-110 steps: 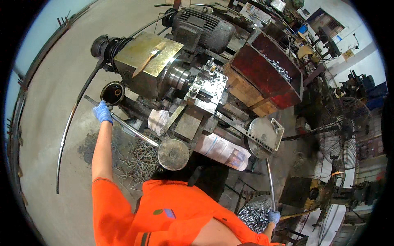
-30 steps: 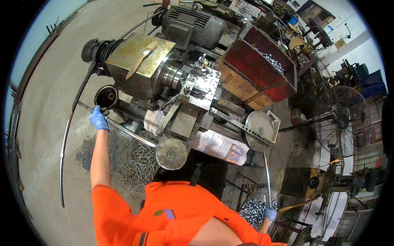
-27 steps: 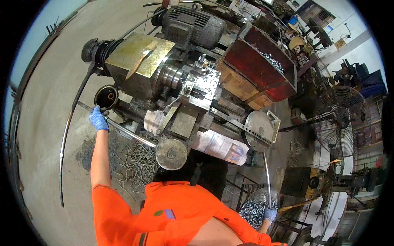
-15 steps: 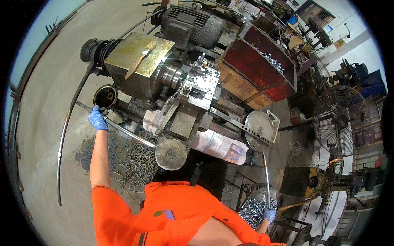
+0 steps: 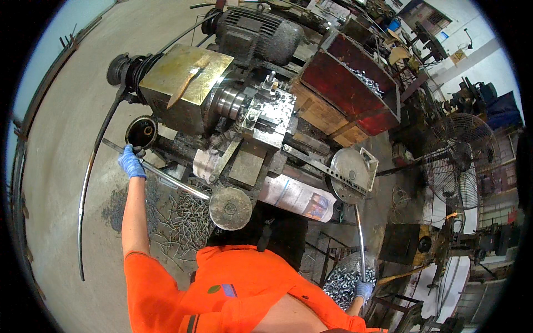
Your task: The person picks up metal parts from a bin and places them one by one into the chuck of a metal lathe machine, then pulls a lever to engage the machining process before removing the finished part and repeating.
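My left hand [image 5: 131, 162], in a blue glove, is wrapped round a long metal lever [image 5: 176, 183] that runs to a round steel disc [image 5: 230, 208] at the front of a lathe-like machine. On the right, my gloved right hand [image 5: 363, 289] grips the lower end of a second shiny lever [image 5: 361, 238]. This one hangs from a larger round plate [image 5: 348, 169]. Between the levers stand the machine's bright chuck [image 5: 230, 103] and an oily tool block [image 5: 268, 119]. Below my right hand is a basket [image 5: 371, 267] of small metal parts.
A red bin [image 5: 344, 77] with metal pieces rests on a wooden box [image 5: 319, 108] behind the machine. A wooden-handled brush-like tool [image 5: 185, 90] lies on the brass-coloured cover [image 5: 161, 75]. Thin scrap rods [image 5: 186, 219] litter the floor at left. A large fan [image 5: 462, 158] stands at right.
Almost nothing differs. The whole view has shifted very slightly, while both hands keep their grip on the levers.
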A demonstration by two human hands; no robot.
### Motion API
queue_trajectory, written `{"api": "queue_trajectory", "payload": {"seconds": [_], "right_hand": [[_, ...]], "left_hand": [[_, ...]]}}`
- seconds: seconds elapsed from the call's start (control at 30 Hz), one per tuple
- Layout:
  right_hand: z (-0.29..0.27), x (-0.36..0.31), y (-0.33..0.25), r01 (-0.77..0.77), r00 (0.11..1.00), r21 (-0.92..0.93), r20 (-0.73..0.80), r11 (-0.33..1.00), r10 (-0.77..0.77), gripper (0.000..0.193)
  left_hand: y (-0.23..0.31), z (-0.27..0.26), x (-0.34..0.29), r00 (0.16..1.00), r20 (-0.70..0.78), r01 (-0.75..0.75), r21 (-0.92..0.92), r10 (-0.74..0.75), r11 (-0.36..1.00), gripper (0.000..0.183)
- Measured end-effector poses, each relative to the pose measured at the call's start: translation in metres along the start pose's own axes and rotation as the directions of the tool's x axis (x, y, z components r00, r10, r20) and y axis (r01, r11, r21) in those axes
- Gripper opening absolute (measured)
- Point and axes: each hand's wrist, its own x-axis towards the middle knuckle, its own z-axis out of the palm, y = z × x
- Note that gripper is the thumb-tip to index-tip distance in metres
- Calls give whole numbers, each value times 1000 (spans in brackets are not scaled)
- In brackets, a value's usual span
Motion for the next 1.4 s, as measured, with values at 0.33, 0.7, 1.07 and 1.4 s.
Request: {"api": "queue_trajectory", "payload": {"seconds": [0.33,0.7,1.07,1.4], "right_hand": [[-3,-8,-3,-27,1000,30,-14,999,27,44],[36,22,26,37,995,25,-89,999,-34,43],[46,22,33,11,994,32,-110,999,-7,44],[35,8,24,7,996,23,-90,1000,-5,42]], "left_hand": [[-1,-2,3,1000,20,3,-23,-3,1000,13],[-6,-7,9,1000,10,10,-16,-9,1000,13],[-5,-1,6,1000,8,30,-41,-30,999,13],[0,0,3,999,6,47,-24,-46,999,13]]}}
